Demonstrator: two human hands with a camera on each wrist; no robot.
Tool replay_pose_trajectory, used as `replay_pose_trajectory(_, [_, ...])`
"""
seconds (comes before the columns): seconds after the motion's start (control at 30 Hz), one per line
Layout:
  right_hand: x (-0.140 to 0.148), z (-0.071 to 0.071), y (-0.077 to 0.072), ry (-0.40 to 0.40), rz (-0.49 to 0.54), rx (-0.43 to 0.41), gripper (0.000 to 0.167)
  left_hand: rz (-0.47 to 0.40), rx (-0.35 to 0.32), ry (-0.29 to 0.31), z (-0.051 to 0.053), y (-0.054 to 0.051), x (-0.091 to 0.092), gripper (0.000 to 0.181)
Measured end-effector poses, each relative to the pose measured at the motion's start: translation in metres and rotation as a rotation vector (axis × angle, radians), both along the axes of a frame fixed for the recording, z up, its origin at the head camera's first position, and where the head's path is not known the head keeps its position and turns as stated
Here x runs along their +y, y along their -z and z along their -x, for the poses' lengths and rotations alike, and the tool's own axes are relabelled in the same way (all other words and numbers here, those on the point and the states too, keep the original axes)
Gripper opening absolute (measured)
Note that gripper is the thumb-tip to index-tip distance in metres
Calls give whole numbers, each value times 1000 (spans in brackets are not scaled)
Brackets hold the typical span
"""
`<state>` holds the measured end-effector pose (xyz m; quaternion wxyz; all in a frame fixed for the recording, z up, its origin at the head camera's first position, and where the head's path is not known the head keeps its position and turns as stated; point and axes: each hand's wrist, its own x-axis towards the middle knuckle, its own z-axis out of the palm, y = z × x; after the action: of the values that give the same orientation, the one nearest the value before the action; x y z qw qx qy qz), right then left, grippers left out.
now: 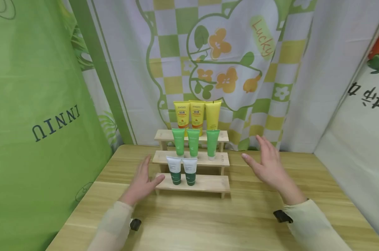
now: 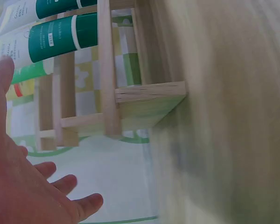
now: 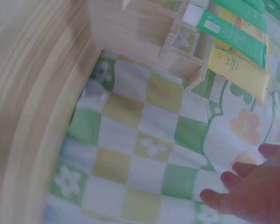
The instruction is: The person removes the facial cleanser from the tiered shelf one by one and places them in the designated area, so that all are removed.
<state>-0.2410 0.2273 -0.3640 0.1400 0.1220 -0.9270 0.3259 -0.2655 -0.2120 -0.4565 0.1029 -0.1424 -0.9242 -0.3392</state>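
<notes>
A three-tier wooden rack [image 1: 208,181] holds several tubes. Three yellow tubes [image 1: 212,116] stand on the top tier, three light green tubes [image 1: 193,143] on the middle one, and two white-and-dark-green tubes [image 1: 190,171] on the bottom one, left of its middle. My left hand [image 1: 142,184] is at the rack's left side, fingers spread and holding nothing; in the left wrist view the hand [image 2: 32,182] is beside the tiers [image 2: 109,70]. To the rack's right, my right hand [image 1: 269,167] is raised with extended fingers and an empty palm; the right wrist view shows its fingertips [image 3: 214,196].
The rack stands near the back of a wood-grain table [image 1: 189,223]. Behind it hangs a checkered curtain [image 1: 170,45] with flower prints. A green cloth [image 1: 35,87] hangs at the left, a white printed one [image 1: 359,132] at the right.
</notes>
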Motion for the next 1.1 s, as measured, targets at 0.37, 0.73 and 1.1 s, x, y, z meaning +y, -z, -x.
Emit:
replay_pose_trajectory(0.37, [-17,37,11,-101,374,-8,77,-233,-194,-45,-1,18,-5,85])
replay_pose_trajectory(0.73, [-35,87,-1,-104,598,-85,81,-301,-257,-33,5,31,-6,65])
replay_pose_trajectory(1.1, [-63,130,-10,-207,781,-73,70,-250,-274,12,3,47,-9,54])
